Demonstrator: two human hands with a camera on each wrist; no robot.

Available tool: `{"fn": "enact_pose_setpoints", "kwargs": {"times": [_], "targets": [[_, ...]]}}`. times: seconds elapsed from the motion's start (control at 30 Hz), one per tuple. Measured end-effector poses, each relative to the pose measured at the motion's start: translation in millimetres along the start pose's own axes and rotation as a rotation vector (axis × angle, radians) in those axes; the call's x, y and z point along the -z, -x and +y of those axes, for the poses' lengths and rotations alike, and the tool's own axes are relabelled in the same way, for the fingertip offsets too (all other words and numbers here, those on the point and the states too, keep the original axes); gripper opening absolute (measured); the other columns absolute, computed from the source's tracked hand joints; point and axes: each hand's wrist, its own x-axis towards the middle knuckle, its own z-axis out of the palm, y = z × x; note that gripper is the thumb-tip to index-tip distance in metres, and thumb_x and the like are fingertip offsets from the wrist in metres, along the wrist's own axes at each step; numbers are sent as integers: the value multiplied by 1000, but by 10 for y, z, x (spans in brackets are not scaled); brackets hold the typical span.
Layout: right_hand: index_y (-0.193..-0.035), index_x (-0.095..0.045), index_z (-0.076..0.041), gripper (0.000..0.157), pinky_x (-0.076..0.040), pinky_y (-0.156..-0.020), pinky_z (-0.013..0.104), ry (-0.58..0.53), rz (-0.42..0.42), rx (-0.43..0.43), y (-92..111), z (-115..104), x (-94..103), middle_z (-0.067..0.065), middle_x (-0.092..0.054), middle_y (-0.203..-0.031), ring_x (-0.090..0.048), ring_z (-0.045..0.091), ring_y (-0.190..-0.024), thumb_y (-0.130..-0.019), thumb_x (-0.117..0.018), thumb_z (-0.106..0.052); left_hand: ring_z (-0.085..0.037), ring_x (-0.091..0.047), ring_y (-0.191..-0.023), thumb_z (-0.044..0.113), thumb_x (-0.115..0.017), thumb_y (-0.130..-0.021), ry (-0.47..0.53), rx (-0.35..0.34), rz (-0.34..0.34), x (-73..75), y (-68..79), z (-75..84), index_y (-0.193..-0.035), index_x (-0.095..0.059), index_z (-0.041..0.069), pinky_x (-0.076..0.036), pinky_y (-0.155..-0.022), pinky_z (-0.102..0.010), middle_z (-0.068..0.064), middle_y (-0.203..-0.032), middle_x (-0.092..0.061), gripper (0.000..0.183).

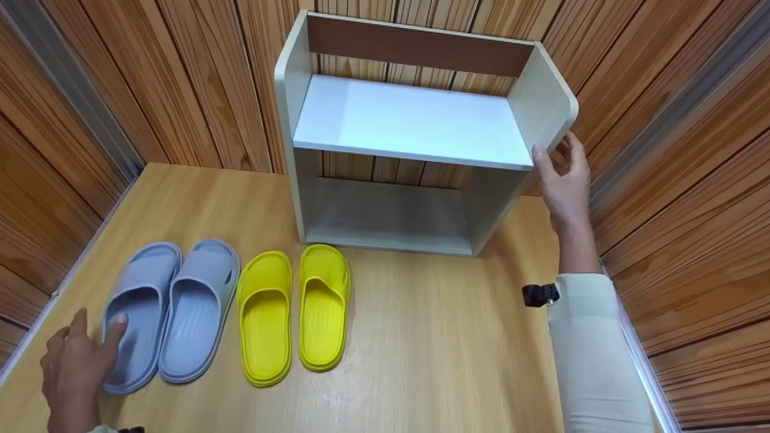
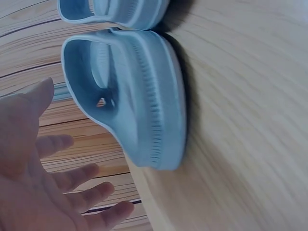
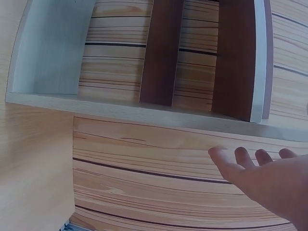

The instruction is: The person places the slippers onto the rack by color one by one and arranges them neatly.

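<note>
A small two-tier shelf [image 1: 415,123] with pale side panels stands against the back wall. Beside its right panel is my right hand [image 1: 565,186], fingers spread and loosely bent; the right wrist view shows a gap between the thumb and the panel edge [image 3: 159,115]. At the lower left my left hand [image 1: 78,361] hovers by the outer grey-blue slipper [image 1: 135,325], its fingers loose and holding nothing. The left wrist view has that hand [image 2: 43,173] apart from the slipper's heel [image 2: 154,101]. The other grey-blue slipper [image 1: 192,313] lies alongside.
Two yellow slippers, the left one [image 1: 264,325] and the right one [image 1: 325,300], lie between the grey-blue pair and the shelf's front. Wood-grain panels [image 1: 198,78] enclose the wooden floor [image 1: 421,337] at the back and both sides. A black strap [image 1: 540,294] is at my right cuff.
</note>
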Motion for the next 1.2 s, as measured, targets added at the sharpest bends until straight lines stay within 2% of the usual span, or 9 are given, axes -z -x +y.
{"fn": "enact_pose_setpoints", "kwargs": {"times": [0.23,0.4,0.57,0.67,0.8,0.97,1.2], "targets": [[-162,-21,-25,85,-44,-108,54,-9,-58,-96,-25,13,-13,8,-26,-163,-35,34,-144,-95,-67,-47,-59,-10,-144,68,-38,-99,18,50,-30,-16,22,21,-160,8,6,-23,-110,-73,-38,-159,0,98],[-161,-24,-23,80,-42,-108,55,-43,-89,-131,-47,34,-47,11,-29,-161,-37,35,-143,-96,-68,-40,-59,-13,-143,69,-40,-98,33,57,-82,-16,-13,-27,-159,9,5,-22,-110,-72,-39,-158,-5,101],[-161,-25,-22,76,-39,-109,59,-31,-102,-139,-69,47,-47,13,-29,-161,-34,36,-145,-99,-66,-34,-58,-18,-141,72,-40,-96,44,41,-115,-17,-50,-90,-159,9,3,-24,-109,-72,-40,-155,-11,106],[-160,-25,-19,73,-39,-108,61,-21,-110,-128,-70,59,-47,16,-30,-160,-34,38,-144,-100,-65,-29,-58,-23,-138,71,-40,-96,30,11,-103,-28,-52,-123,-159,5,0,-28,-107,-71,-41,-152,-18,104],[-161,-24,-20,72,-37,-109,61,-21,-120,-159,-66,76,-55,15,-28,-161,-33,38,-145,-101,-63,-33,-56,-33,-133,64,-42,-99,-2,-18,-63,-56,-40,-139,-158,-4,-4,-32,-105,-68,-40,-146,-30,98],[-162,-17,-19,78,-32,-114,60,-32,-155,-258,-76,83,-68,13,-19,-165,-25,36,-149,-101,-57,-45,-52,-36,-132,56,-44,-101,12,51,-36,-98,-27,-118,-158,-7,-4,-31,-109,-64,-39,-145,-33,91],[-162,-10,-14,88,-30,-115,58,-63,-186,-338,-76,98,-59,15,-19,-164,-30,35,-146,-98,-54,-57,-49,-33,-134,49,-48,-103,88,140,-56,-145,-59,-145,-158,-15,-4,-27,-113,-62,-37,-150,-32,83]]}}
